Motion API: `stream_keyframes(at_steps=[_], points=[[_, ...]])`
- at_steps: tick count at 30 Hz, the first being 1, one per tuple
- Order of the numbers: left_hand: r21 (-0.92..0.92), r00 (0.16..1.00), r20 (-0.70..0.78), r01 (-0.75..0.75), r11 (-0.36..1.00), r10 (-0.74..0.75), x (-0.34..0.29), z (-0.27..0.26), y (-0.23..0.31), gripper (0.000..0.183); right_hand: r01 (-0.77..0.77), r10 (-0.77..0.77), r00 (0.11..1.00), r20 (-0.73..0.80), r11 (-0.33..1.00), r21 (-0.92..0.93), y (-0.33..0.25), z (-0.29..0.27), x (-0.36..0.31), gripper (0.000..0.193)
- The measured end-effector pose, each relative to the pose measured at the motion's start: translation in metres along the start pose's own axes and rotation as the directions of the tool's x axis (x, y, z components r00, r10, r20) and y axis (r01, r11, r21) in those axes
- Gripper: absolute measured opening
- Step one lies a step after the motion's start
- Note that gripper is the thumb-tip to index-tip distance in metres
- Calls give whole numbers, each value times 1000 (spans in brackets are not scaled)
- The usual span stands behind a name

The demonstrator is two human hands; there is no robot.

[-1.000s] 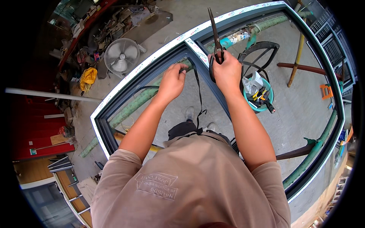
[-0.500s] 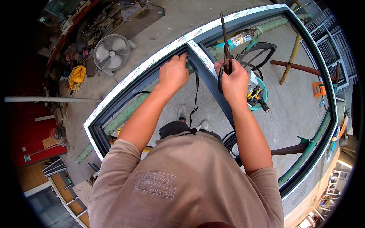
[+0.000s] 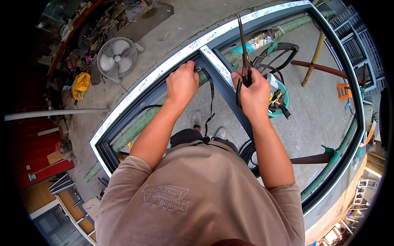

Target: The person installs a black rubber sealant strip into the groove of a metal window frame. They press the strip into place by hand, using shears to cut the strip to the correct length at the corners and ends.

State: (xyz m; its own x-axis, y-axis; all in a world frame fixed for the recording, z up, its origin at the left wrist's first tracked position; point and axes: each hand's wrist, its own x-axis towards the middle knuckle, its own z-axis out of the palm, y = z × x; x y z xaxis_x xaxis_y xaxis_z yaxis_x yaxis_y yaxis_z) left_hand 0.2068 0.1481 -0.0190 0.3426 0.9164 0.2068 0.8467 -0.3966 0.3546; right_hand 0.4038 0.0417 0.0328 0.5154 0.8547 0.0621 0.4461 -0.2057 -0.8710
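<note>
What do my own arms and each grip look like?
Your loose, short brown sleeves end near the elbows, leaving both forearms bare. Your left grip and right grip are gloveless, and no watch or bracelet shows.

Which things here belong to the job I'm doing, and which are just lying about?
Part of the job, apparently:
- black scissors, in the right hand
- grey-and-white frame, by the left hand
- black strip, hanging nearby

Just lying about, it seems:
- fan
- yellow bundle
- orange stool
</note>
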Motion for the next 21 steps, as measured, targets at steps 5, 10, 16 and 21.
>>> stream_keyframes(at_steps=[5, 10, 16, 21], points=[[4, 999, -49, -2, 1000, 3, 1, 7, -4, 18, 25, -21, 999, -43, 997, 76, 1, 2, 1, 31], [11, 998, -58, 35, 999, -35, 0, 8, -5, 21, 10, -6, 999, -40, 996, 94, -1, 2, 1, 30], [-221, 997, -33, 66, 973, -75, -14, -6, 2, 26, -7, 11, 999, -33, 995, 104, 0, 3, 1, 29], [-434, 998, -65, -6, 901, -25, -34, -18, 5, 26, -20, 21, 1000, -5, 995, 100, -1, 2, 1, 27]])
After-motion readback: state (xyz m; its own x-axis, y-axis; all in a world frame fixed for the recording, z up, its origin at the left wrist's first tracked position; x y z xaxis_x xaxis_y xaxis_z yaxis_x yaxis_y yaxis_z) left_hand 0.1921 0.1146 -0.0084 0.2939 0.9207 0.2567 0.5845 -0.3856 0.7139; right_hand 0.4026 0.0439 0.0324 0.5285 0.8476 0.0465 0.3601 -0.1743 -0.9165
